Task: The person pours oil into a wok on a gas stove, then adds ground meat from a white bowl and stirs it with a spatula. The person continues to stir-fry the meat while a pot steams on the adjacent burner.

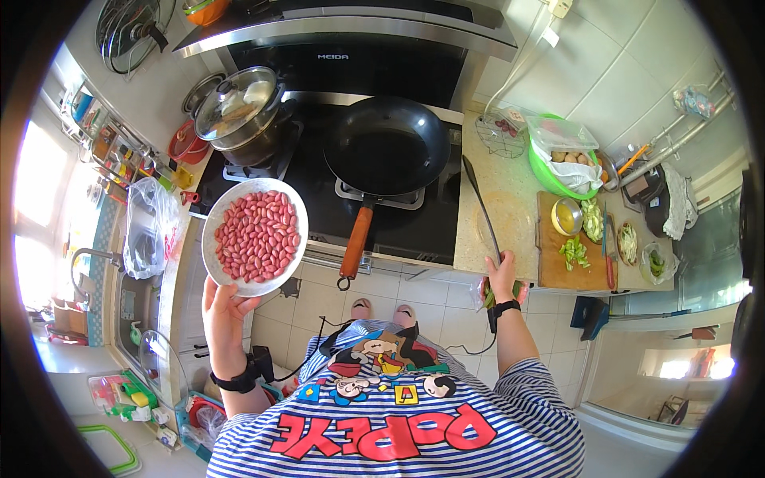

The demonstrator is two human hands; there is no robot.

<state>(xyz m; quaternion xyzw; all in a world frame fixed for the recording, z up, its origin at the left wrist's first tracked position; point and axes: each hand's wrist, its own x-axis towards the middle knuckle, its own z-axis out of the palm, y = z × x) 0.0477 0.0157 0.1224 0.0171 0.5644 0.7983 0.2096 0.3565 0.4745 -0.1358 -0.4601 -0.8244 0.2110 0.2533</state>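
My left hand [226, 305] holds the near rim of a white plate [210, 242] full of red-skinned peanuts [257, 236], left of the wok handle. Its fingers are partly under the plate. My right hand [502, 275] grips the handle end of a dark, long-handled utensil [483, 206], whose far end lies on the counter beside the hob. A black wok [387, 146] sits on the right burner, its wooden handle pointing towards me; no food shows in it. Neither hand touches the wok.
A lidded steamer pot [239, 113] stands on the left burner. On the right counter [496, 233] are a cutting board [553, 263] with chopped greens, a metal bowl [566, 217] and a knife [610, 269], and behind them a green basket [544, 170]. A plastic bag [146, 227] lies at left.
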